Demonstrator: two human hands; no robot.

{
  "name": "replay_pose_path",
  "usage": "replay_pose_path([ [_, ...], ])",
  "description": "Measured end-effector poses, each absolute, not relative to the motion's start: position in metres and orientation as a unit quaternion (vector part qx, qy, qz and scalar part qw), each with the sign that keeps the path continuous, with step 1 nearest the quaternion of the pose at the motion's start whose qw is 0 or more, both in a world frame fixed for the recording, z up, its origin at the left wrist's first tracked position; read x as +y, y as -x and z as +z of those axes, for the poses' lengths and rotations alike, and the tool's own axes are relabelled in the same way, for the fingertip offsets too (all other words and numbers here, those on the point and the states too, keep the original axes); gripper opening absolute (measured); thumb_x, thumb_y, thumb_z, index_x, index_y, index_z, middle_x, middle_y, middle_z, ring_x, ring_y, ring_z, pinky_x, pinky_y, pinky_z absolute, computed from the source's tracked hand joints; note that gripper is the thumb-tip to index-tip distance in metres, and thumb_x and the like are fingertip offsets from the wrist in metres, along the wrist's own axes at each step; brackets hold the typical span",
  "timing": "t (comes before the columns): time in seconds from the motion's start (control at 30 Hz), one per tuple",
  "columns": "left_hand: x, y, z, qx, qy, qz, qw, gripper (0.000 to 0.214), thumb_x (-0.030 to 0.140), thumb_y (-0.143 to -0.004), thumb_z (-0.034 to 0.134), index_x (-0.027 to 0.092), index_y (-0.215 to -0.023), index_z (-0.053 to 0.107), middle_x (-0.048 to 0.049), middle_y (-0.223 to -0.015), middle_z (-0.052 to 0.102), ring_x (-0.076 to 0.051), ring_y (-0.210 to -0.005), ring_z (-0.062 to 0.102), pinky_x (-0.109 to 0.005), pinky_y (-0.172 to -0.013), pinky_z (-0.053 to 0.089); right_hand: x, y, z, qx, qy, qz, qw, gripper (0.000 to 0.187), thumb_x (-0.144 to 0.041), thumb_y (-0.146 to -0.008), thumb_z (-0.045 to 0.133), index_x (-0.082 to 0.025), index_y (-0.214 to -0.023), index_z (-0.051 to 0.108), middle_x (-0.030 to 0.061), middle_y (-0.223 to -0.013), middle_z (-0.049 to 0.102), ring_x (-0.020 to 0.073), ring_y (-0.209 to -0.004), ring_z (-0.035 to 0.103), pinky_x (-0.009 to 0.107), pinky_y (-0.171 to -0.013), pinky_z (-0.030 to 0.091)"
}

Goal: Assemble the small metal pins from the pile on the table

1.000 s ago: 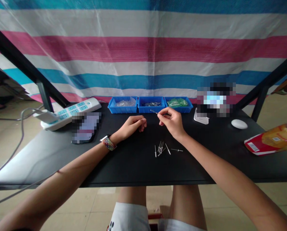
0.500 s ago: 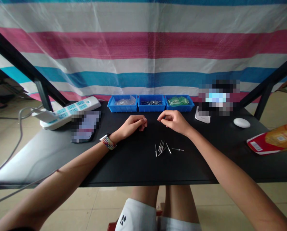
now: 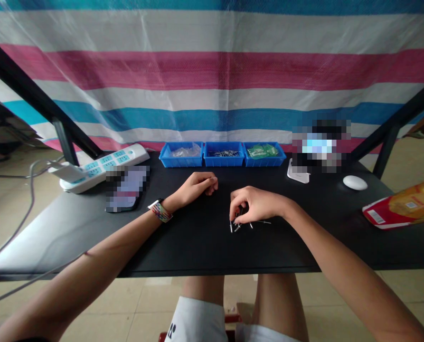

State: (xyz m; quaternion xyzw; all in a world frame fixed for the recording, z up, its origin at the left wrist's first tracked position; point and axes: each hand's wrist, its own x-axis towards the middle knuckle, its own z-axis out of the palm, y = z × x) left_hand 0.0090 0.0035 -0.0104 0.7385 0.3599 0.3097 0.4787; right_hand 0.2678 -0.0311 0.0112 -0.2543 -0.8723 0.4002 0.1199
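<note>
Seen down my remote feed, with the middle of the black tabletop (image 3: 183,247) as the clock's hub, the left hand (image 3: 199,184) rested at eleven o'clock, fingers curled under; I could not tell whether it gripped anything. Toward three, the right hand (image 3: 256,203) arched over silver blind rivets (image 3: 231,227) loose on the surface, thumb and fingertips down among them; its palm hid whether it gripped one. I judged the step as singling out a rivet, and the next move as calling for a clean pinch that spared the neighbours.

A power strip (image 3: 104,170) and a phone (image 3: 128,187) lay toward ten. Three blue bins ran from eleven to past one: the left bin (image 3: 181,163) held clear plastic, the middle bin (image 3: 224,162) metal pieces, the right bin (image 3: 265,162) green packets. Near three lay a white oval object (image 3: 354,182) and a red-and-gold bottle (image 3: 407,204). A striped plastic sheet (image 3: 229,69) hung behind at twelve; at six, floor tiles (image 3: 151,304) showed below.
</note>
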Motion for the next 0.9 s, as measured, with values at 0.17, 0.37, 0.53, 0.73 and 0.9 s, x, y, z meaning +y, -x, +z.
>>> replay_pose_path([
  [0.17, 0.005, -0.008, -0.013, 0.356, -0.747, 0.304, 0.472, 0.048, 0.058, -0.100, 0.058, 0.015, -0.080, 0.067, -0.0024, -0.070, 0.063, -0.014, -0.064, 0.058, -0.024, -0.061, 0.048, -0.033, -0.267, 0.013, -0.885, 0.261, 0.368, 0.115, 0.017, -0.005, -0.077, 0.079, -0.021, -0.082, 0.084, 0.0005, -0.085, 0.067, 0.0126, -0.073, 0.060, 0.024, -0.066, 0.044],
  [0.37, 0.005, -0.009, -0.012, 0.360, -0.748, 0.300, 0.470, 0.047, 0.057, -0.100, 0.059, 0.015, -0.080, 0.067, -0.0018, -0.069, 0.063, -0.014, -0.063, 0.058, -0.024, -0.061, 0.049, -0.031, -0.267, 0.009, -0.879, 0.253, 0.371, 0.161, 0.013, -0.007, -0.077, 0.077, -0.020, -0.078, 0.077, 0.0000, -0.087, 0.066, 0.0130, -0.075, 0.057, 0.025, -0.067, 0.045],
  [0.53, 0.005, -0.010, -0.012, 0.358, -0.744, 0.300, 0.477, 0.046, 0.057, -0.097, 0.061, 0.015, -0.080, 0.068, -0.0029, -0.071, 0.065, -0.014, -0.064, 0.060, -0.025, -0.063, 0.050, -0.023, -0.261, -0.002, -0.792, 0.328, 0.417, 0.301, 0.020, -0.018, -0.086, 0.071, -0.020, -0.104, 0.079, -0.0009, -0.083, 0.071, 0.0120, -0.069, 0.060, 0.024, -0.064, 0.048],
  [0.73, 0.003, -0.010, -0.010, 0.359, -0.732, 0.299, 0.495, 0.044, 0.058, -0.093, 0.066, 0.015, -0.085, 0.068, -0.0032, -0.076, 0.066, -0.015, -0.067, 0.061, -0.025, -0.064, 0.052, -0.013, -0.249, -0.017, -0.632, 0.355, 0.519, 0.453, 0.031, -0.045, -0.081, 0.085, -0.017, -0.093, 0.076, 0.0072, -0.092, 0.081, 0.0205, -0.077, 0.078, 0.034, -0.073, 0.064],
  [0.9, -0.002, -0.012, -0.007, 0.354, -0.733, 0.296, 0.499, 0.040, 0.054, -0.090, 0.075, 0.015, -0.092, 0.070, -0.0023, -0.080, 0.066, -0.013, -0.068, 0.060, -0.023, -0.061, 0.048, -0.015, -0.242, -0.019, -0.574, 0.391, 0.521, 0.497, 0.046, -0.057, -0.073, 0.091, -0.018, -0.085, 0.069, 0.0071, -0.081, 0.080, 0.0204, -0.064, 0.077, 0.030, -0.057, 0.062],
])
